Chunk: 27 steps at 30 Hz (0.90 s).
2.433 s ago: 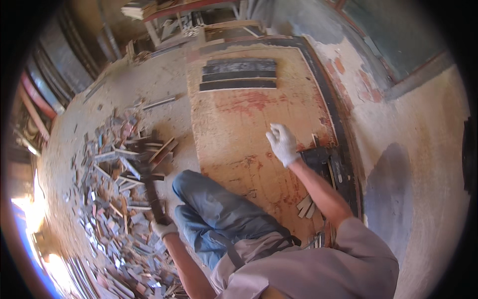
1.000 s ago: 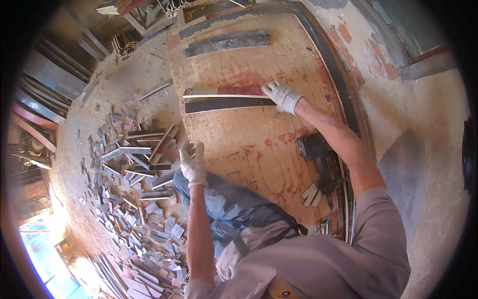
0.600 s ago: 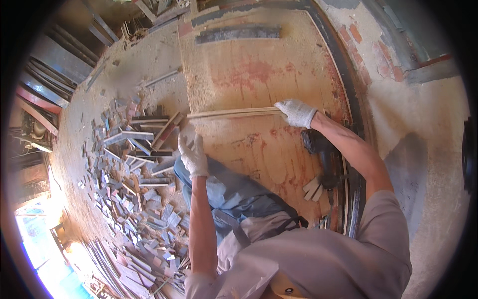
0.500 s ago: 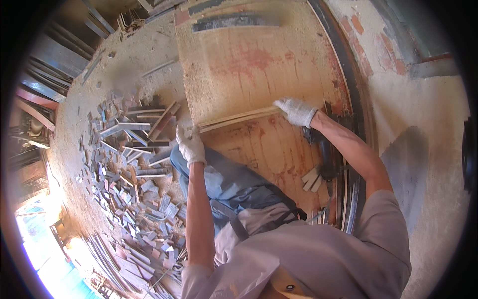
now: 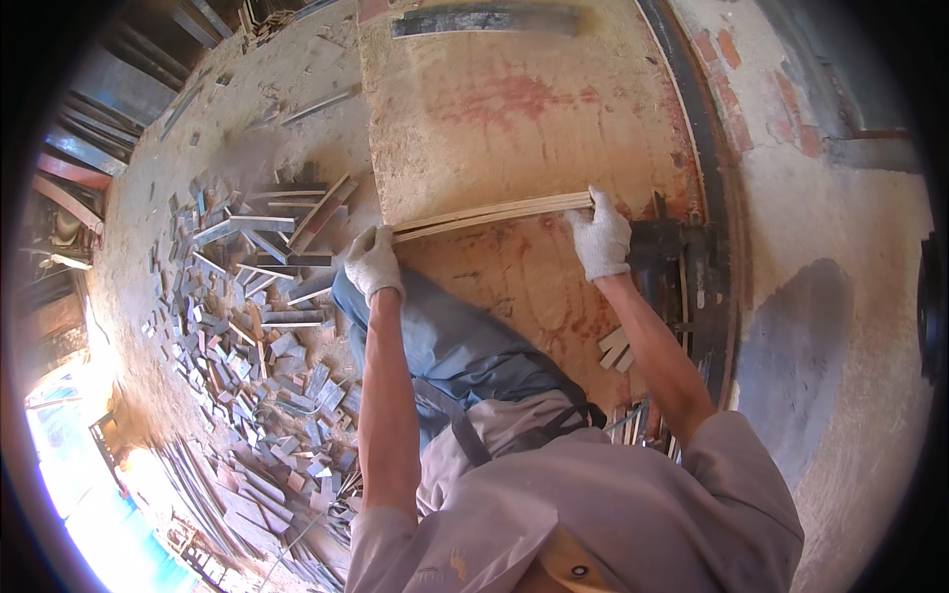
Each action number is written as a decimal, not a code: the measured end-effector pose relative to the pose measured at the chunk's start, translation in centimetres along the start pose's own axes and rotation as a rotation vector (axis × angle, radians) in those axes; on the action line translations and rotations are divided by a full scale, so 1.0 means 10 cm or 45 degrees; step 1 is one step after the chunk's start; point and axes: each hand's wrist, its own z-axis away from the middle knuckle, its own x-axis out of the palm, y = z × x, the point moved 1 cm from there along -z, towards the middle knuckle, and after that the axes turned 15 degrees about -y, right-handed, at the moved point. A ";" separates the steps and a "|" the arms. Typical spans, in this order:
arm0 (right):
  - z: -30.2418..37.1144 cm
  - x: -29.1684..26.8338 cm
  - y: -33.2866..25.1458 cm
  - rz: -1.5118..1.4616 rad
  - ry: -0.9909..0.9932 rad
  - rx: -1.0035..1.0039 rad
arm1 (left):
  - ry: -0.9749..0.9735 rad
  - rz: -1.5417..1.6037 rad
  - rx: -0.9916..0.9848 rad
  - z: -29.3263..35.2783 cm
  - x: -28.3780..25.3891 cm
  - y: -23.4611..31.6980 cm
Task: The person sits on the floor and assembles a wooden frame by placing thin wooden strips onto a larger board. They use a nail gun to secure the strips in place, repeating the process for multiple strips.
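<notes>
Two or so long, thin wooden strips (image 5: pixel 494 212) lie side by side between my hands, over the reddish-stained plywood sheet (image 5: pixel 524 128). My left hand (image 5: pixel 374 263), in a pale knitted glove, is closed around their left end. At the other end my right hand (image 5: pixel 602 237), gloved the same way, grips the strips with the thumb and fingers at their tips. A narrow gap shows between the strips toward the left. Beneath them is my bent leg in blue trousers (image 5: pixel 445 321).
Left of me lies a heap of wood offcuts (image 5: pixel 247 376). A dark plank (image 5: pixel 484 20) rests at the sheet's far end. Several short pale pieces (image 5: pixel 617 349) lie by my right forearm, near a dark metal frame (image 5: pixel 682 247). A plastered wall (image 5: pixel 830 227) stands at the right.
My right hand has turned more upright and shifted a little right, closing on the strips' end. My left hand has moved slightly, and its fingers wrap the strips more.
</notes>
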 end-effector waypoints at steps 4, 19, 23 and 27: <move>0.10 -0.20 0.01 -0.137 0.071 -0.007 | -0.056 0.055 -0.009 0.02 0.03 0.04; 0.47 -0.80 0.18 -1.172 -0.105 0.511 | -0.371 -0.152 -0.115 -0.10 -0.09 -0.11; 0.48 -0.92 0.32 -1.248 -0.131 0.649 | -0.479 -0.272 0.128 -0.05 0.01 -0.13; 0.41 -0.83 0.36 -1.340 -0.127 0.586 | -0.328 -0.231 0.278 -0.04 0.08 -0.24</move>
